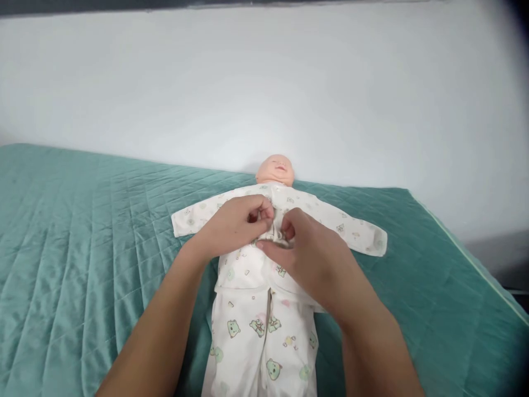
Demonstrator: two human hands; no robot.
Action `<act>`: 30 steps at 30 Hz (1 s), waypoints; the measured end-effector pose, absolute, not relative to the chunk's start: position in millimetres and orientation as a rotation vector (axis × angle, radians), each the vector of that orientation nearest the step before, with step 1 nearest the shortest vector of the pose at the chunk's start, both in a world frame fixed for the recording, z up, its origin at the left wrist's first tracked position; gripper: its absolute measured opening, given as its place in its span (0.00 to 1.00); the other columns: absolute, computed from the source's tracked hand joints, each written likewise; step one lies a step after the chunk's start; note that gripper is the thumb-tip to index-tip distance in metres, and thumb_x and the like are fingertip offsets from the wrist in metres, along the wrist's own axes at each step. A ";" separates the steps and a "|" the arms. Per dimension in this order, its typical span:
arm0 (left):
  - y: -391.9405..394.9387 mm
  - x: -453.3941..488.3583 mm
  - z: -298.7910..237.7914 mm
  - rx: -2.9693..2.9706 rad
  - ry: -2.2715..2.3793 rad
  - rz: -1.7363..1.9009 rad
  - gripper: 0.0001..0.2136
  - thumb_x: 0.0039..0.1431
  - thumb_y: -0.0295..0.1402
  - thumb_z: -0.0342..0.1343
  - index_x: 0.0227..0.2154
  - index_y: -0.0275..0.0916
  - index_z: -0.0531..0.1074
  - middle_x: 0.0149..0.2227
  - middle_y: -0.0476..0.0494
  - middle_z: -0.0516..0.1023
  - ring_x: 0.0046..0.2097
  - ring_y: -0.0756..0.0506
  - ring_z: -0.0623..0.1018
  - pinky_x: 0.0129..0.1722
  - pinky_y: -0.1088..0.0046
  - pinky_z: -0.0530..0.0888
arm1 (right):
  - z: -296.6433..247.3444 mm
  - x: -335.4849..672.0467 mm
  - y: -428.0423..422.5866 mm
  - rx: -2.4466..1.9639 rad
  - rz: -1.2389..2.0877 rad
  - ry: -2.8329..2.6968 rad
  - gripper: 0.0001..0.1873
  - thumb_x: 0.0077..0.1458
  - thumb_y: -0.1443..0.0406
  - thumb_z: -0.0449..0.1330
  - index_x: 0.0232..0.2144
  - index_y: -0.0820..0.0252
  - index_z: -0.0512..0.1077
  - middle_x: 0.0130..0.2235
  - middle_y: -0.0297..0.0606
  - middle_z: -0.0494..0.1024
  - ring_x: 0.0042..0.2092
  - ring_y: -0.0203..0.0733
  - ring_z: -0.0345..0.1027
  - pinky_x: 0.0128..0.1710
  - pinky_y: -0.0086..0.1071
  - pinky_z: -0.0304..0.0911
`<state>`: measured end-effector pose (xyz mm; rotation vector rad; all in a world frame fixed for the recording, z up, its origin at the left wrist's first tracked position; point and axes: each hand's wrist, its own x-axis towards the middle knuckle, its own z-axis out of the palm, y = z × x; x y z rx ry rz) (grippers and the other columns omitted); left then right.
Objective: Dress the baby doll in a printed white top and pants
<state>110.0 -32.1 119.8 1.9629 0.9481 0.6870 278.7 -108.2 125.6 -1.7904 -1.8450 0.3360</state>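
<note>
A baby doll point(275, 170) lies on its back, dressed in a white top point(239, 267) and matching trousers point(243, 336) printed with small green bears. Both sleeves stretch out sideways. At the chest, my left hand point(239, 220) pinches the left side of the top's front opening, fingers curled together. My right hand point(308, 248) grips the fabric just across from it, thumb lower and fingers bent. A fold of cloth is raised between the two hands. Any button or snap there is too small or hidden to make out.
A green quilted cover point(103, 248) spreads under the doll. Behind the doll's head rises a plain white wall point(264, 82). The cover's right edge point(458, 251) slants down toward the lower right corner.
</note>
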 end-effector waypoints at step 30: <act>-55.5 102.0 99.1 1.459 0.769 0.668 0.11 0.55 0.40 0.65 0.32 0.37 0.74 0.24 0.50 0.73 0.26 0.53 0.73 0.28 0.76 0.71 | 97.4 278.6 -116.2 -1.363 0.953 -1.231 0.10 0.55 0.57 0.64 0.29 0.57 0.72 0.24 0.29 0.67 0.26 0.34 0.57 0.27 0.29 0.54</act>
